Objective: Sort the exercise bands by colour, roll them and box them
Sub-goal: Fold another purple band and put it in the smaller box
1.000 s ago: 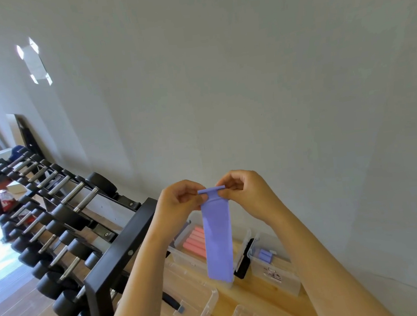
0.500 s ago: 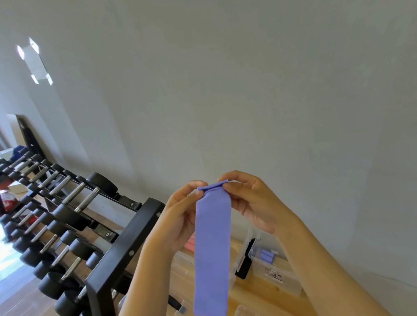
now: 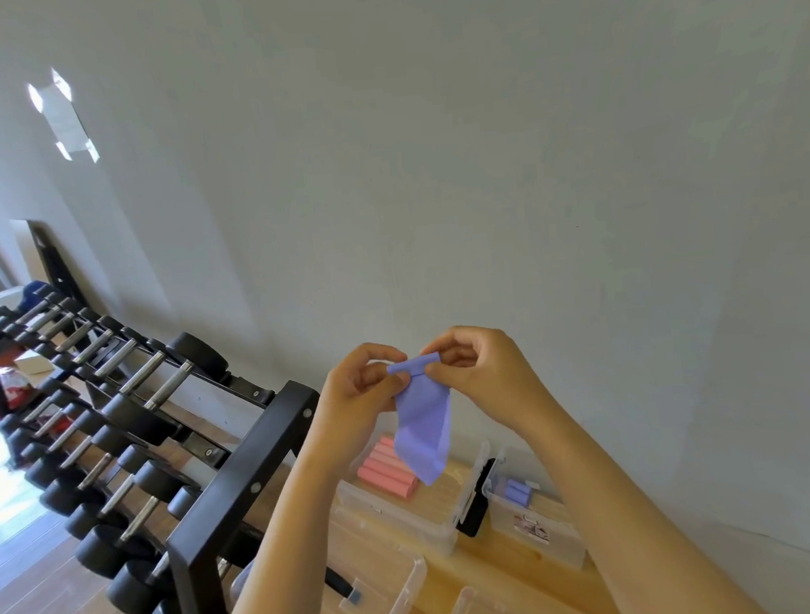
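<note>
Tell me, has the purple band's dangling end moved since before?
Yes, upward. The end of the purple band hung past the front wall of the clear box holding the pink rolls; now it stops level with those rolls.

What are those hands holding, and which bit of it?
A purple exercise band, by its rolled-up top end. The left hand pinches one side of the roll, the right hand the other; the rest hangs loose.

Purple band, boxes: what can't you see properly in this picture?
Head view:
- Band: rolled top's ends hidden inside left hand and right hand.
- Pink rolls: some behind the band; count unclear.
- Purple rolls in right box: too small to count.
- Front boxes: cut off by bottom edge.
</note>
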`<state>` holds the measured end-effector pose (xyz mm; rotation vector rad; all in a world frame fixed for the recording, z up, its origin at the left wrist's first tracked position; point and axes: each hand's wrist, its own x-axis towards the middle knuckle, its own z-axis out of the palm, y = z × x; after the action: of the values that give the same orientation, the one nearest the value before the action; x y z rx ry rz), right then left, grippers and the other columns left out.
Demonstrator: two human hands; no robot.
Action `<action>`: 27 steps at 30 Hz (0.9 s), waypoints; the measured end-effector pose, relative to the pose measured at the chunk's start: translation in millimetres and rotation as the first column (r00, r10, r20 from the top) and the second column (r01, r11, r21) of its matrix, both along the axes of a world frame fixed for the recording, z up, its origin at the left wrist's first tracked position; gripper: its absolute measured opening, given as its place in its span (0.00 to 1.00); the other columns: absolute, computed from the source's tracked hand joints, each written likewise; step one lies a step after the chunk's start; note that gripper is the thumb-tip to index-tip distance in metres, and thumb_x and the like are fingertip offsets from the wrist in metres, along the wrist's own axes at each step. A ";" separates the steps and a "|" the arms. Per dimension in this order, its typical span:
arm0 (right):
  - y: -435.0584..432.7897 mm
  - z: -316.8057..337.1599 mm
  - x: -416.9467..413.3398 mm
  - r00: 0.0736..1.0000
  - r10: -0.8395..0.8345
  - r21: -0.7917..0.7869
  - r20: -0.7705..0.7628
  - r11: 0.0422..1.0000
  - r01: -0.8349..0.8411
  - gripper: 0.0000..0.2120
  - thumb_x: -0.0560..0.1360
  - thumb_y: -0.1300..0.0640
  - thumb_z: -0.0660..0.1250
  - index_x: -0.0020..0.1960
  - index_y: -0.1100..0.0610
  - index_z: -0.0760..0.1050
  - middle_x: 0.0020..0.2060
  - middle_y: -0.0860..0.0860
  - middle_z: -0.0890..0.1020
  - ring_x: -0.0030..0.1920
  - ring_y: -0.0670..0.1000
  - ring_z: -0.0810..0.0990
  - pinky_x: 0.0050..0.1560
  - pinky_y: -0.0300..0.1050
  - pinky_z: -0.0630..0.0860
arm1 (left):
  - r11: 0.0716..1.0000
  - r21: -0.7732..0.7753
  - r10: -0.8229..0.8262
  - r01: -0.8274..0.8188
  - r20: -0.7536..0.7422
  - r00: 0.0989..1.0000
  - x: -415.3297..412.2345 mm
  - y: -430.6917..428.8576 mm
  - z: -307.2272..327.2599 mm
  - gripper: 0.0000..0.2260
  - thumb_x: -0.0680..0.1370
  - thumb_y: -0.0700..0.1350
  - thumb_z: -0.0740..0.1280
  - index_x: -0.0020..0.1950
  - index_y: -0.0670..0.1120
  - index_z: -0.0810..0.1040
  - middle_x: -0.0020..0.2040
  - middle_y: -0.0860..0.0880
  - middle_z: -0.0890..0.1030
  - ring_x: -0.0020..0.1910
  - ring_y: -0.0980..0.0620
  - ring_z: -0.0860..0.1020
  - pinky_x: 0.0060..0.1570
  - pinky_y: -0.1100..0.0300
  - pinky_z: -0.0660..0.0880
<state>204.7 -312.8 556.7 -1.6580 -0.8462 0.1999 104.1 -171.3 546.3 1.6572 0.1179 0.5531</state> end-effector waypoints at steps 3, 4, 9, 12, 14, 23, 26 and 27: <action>-0.7 -0.2 -1.3 0.998 0.014 -0.016 0.067 1.000 -0.013 0.08 0.76 0.63 0.68 0.43 0.50 0.78 0.35 0.51 0.83 0.37 0.47 0.80 0.41 0.39 0.76 | 1.000 0.015 -0.015 0.015 0.009 1.000 -2.3 -0.5 3.3 0.04 0.81 0.32 0.61 0.53 0.35 0.74 0.44 0.36 0.84 0.43 0.42 0.84 0.41 0.53 0.81; -1.6 -0.4 -2.3 0.997 0.036 -0.018 0.072 0.999 -0.034 0.07 0.77 0.62 0.67 0.44 0.51 0.78 0.33 0.53 0.82 0.35 0.48 0.80 0.40 0.41 0.77 | 1.000 0.008 -0.028 0.028 0.006 1.000 -4.1 -1.0 4.6 0.04 0.81 0.33 0.61 0.53 0.35 0.73 0.45 0.34 0.84 0.43 0.40 0.83 0.42 0.51 0.81; -7.6 1.6 -9.8 0.976 0.181 0.159 -0.123 0.974 -0.161 0.07 0.78 0.66 0.65 0.48 0.56 0.79 0.36 0.58 0.84 0.38 0.52 0.83 0.41 0.42 0.79 | 0.969 -0.210 -0.129 0.129 0.012 0.992 -10.7 -3.1 6.0 0.07 0.80 0.36 0.62 0.51 0.43 0.79 0.48 0.38 0.84 0.43 0.42 0.82 0.42 0.53 0.79; -9.5 2.6 -14.7 0.896 0.312 0.304 -0.315 0.928 -0.216 0.09 0.77 0.69 0.64 0.45 0.58 0.80 0.38 0.54 0.84 0.42 0.50 0.83 0.43 0.39 0.78 | 0.907 -0.391 -0.153 0.158 0.046 0.987 -12.7 -5.9 3.1 0.07 0.74 0.41 0.65 0.44 0.46 0.83 0.45 0.42 0.82 0.40 0.47 0.80 0.38 0.59 0.77; -9.6 0.7 -15.8 0.855 0.358 0.350 -0.375 0.909 -0.227 0.10 0.76 0.71 0.63 0.44 0.60 0.80 0.37 0.53 0.83 0.41 0.49 0.82 0.42 0.38 0.78 | 0.866 -0.477 -0.140 0.149 0.053 0.989 -13.7 -8.0 0.7 0.08 0.72 0.43 0.64 0.40 0.45 0.83 0.43 0.43 0.82 0.37 0.49 0.80 0.35 0.60 0.77; -8.7 -10.4 -19.4 0.990 0.047 0.040 -0.135 0.998 -0.042 0.09 0.73 0.65 0.71 0.48 0.53 0.81 0.41 0.52 0.86 0.45 0.51 0.84 0.50 0.42 0.80 | 0.996 -0.083 0.025 -0.028 -0.041 0.999 -19.2 -8.2 -15.0 0.08 0.80 0.36 0.63 0.58 0.43 0.78 0.47 0.39 0.85 0.47 0.42 0.84 0.47 0.54 0.81; -5.5 -15.4 -20.1 0.997 -0.022 0.022 -0.079 0.999 0.024 0.07 0.72 0.65 0.71 0.45 0.54 0.80 0.41 0.52 0.85 0.44 0.50 0.84 0.50 0.43 0.80 | 0.996 0.011 0.083 -0.083 -0.019 0.996 -19.6 -11.0 -17.8 0.06 0.80 0.37 0.64 0.54 0.40 0.80 0.47 0.42 0.85 0.47 0.45 0.84 0.48 0.54 0.80; -4.9 -16.8 -20.6 0.997 -0.030 0.030 -0.071 0.999 0.033 0.07 0.73 0.65 0.71 0.44 0.54 0.80 0.41 0.52 0.85 0.44 0.49 0.84 0.50 0.43 0.80 | 0.995 0.015 0.096 -0.096 -0.009 0.995 -19.5 -13.3 -18.2 0.06 0.80 0.37 0.64 0.54 0.39 0.80 0.47 0.43 0.85 0.47 0.46 0.84 0.47 0.56 0.80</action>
<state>184.0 -317.7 540.0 -1.6247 -0.7657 0.2213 84.7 -184.5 528.1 1.6750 0.2022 0.6198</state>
